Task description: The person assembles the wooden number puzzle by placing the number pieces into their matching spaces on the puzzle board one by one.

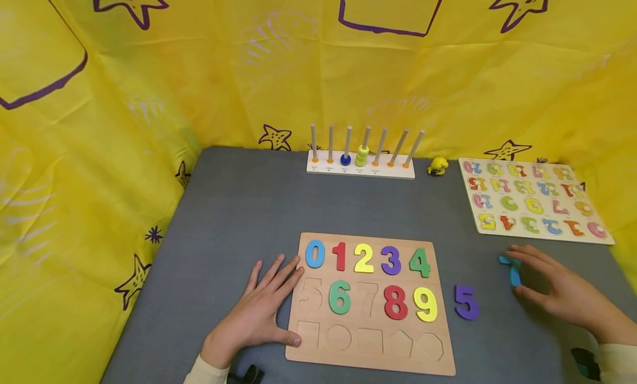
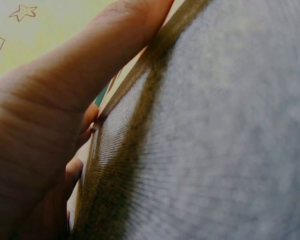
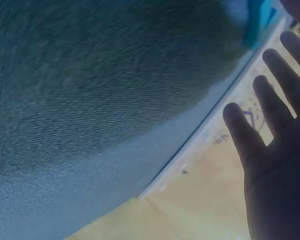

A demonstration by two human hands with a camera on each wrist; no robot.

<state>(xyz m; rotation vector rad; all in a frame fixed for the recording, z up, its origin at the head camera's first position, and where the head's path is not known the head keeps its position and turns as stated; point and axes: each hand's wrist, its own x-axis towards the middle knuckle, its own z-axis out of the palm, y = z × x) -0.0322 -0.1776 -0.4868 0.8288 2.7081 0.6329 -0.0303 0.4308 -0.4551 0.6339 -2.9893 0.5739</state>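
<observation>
At three o'clock of the rectangular tan wooden board (image 1: 370,322), a blue numeral 7 (image 1: 515,274) sits between thumb and fingers of the right hand (image 1: 564,290); whether gripped cannot be determined. A purple numeral 5 (image 1: 460,308) lies nearer on the grey worktop (image 1: 239,218). At nine o'clock, the left hand (image 1: 259,313), fingers extended, touches the board.

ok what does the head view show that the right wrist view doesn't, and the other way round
Only the head view shows the left hand, the wooden number board, the loose purple number 5, the peg abacus, the small yellow toy and the second number puzzle.

Only the right wrist view shows the right hand's four fingers spread, with gaps between them.

Both share that hand, the blue number 7 (just part of it in the wrist view), the grey tabletop and the yellow cloth.
</observation>
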